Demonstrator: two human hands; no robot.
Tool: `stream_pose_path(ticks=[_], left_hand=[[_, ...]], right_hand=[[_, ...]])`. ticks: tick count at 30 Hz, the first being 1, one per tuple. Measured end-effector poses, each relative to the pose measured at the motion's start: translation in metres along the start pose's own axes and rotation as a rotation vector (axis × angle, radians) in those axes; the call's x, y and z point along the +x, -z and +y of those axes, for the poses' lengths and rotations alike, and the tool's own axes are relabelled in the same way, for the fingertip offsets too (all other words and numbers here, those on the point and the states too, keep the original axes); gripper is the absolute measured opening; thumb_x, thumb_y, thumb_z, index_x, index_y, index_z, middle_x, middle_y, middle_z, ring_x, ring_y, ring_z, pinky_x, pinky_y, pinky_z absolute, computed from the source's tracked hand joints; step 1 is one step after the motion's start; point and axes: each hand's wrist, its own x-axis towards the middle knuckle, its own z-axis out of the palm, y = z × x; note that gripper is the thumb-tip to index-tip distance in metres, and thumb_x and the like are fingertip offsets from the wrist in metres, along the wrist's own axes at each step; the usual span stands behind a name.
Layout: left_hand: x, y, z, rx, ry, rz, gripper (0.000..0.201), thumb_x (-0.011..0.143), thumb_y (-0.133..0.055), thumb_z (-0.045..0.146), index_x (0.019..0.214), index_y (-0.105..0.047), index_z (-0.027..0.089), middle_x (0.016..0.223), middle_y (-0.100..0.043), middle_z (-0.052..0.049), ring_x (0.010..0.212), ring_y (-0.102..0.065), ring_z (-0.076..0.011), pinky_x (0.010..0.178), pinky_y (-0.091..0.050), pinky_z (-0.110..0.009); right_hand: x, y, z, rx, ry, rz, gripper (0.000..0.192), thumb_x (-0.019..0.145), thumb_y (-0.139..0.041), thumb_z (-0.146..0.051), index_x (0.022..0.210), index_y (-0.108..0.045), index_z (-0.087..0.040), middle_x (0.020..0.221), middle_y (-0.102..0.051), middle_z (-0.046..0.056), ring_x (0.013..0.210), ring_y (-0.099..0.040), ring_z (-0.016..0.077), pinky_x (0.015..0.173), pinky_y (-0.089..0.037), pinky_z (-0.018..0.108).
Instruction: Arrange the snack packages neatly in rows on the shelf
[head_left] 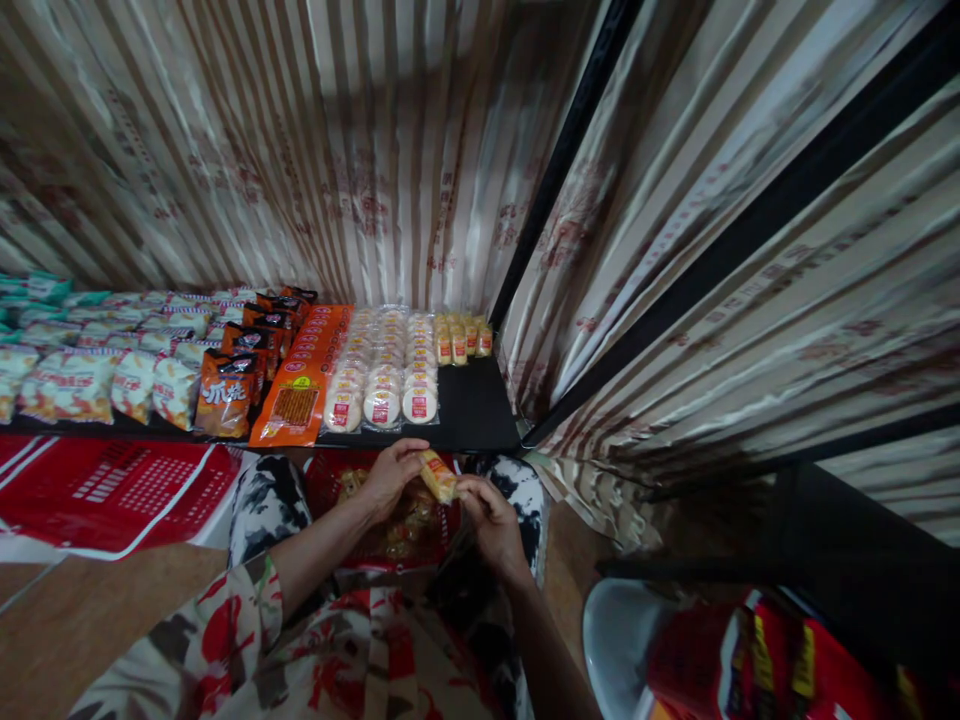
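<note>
Above my lap, both hands hold one small yellow wrapped snack [437, 476] with a red label. My left hand [394, 475] grips its upper left end, while the fingers of my right hand [486, 510] pinch the lower right end of the wrapper. Beneath them, between my knees, lies a red bag [352, 545] with more wrapped pieces inside, partly hidden by my hands. Similar yellow snacks [459, 345] stand in a small group at the right end of the black shelf [480, 405].
Left of the yellow snacks run rows of round white wrapped cakes [382, 403], then flat orange packets [294, 400], orange-and-black bags [225, 392] and white snack bags [86, 385]. A striped curtain [360, 150] hangs behind. Black poles [562, 160] rise at right. A white stool [619, 625] stands lower right.
</note>
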Motion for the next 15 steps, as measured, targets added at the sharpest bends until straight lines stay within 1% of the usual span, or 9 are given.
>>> stream_pose_path(ticks=[2,4,6,12,15], left_hand=[[-0.002,-0.002,0.004,0.01,0.009,-0.001,0.042,0.056,-0.08,0.024,0.093,-0.062,0.014,0.08,-0.067,-0.004,0.072,-0.063,-0.0146,0.074,-0.049,-0.029],[-0.005,-0.004,0.007,0.016,0.027,-0.005,0.043,0.056,-0.079,0.023,0.095,-0.062,0.015,0.081,-0.068,-0.004,0.072,-0.063,-0.0154,0.074,-0.049,-0.03],[-0.006,-0.005,0.008,0.006,0.038,-0.008,0.044,0.056,-0.079,0.022,0.096,-0.062,0.015,0.084,-0.068,-0.004,0.075,-0.063,-0.0157,0.076,-0.049,-0.031],[-0.007,-0.006,0.004,-0.032,0.016,-0.009,0.053,0.054,-0.078,0.016,0.104,-0.063,0.016,0.094,-0.068,-0.005,0.087,-0.063,-0.016,0.086,-0.046,-0.03],[-0.008,-0.007,0.002,-0.007,0.015,0.001,0.052,0.055,-0.077,0.016,0.105,-0.064,0.016,0.095,-0.069,-0.006,0.087,-0.063,-0.016,0.085,-0.046,-0.029]], right_hand=[[0.004,-0.001,0.002,0.092,-0.101,0.011,0.018,0.074,-0.065,-0.04,0.075,-0.069,-0.023,0.085,-0.068,0.003,0.082,-0.062,0.0184,0.074,-0.049,0.028],[0.008,-0.001,0.004,0.164,-0.204,0.011,0.022,0.071,-0.066,-0.043,0.075,-0.068,-0.022,0.076,-0.066,0.001,0.067,-0.06,0.0154,0.064,-0.048,0.025],[0.013,-0.001,0.004,0.212,-0.27,0.022,0.026,0.069,-0.068,-0.045,0.076,-0.067,-0.021,0.069,-0.065,0.0,0.058,-0.057,0.0136,0.057,-0.046,0.024],[0.03,-0.002,0.004,0.299,-0.295,0.112,0.027,0.063,-0.072,-0.044,0.073,-0.066,-0.019,0.069,-0.065,0.0,0.06,-0.056,0.013,0.055,-0.045,0.023],[0.038,-0.006,0.003,0.36,-0.359,0.177,0.027,0.061,-0.072,-0.042,0.074,-0.065,-0.019,0.067,-0.065,-0.001,0.057,-0.055,0.0117,0.051,-0.043,0.021]])
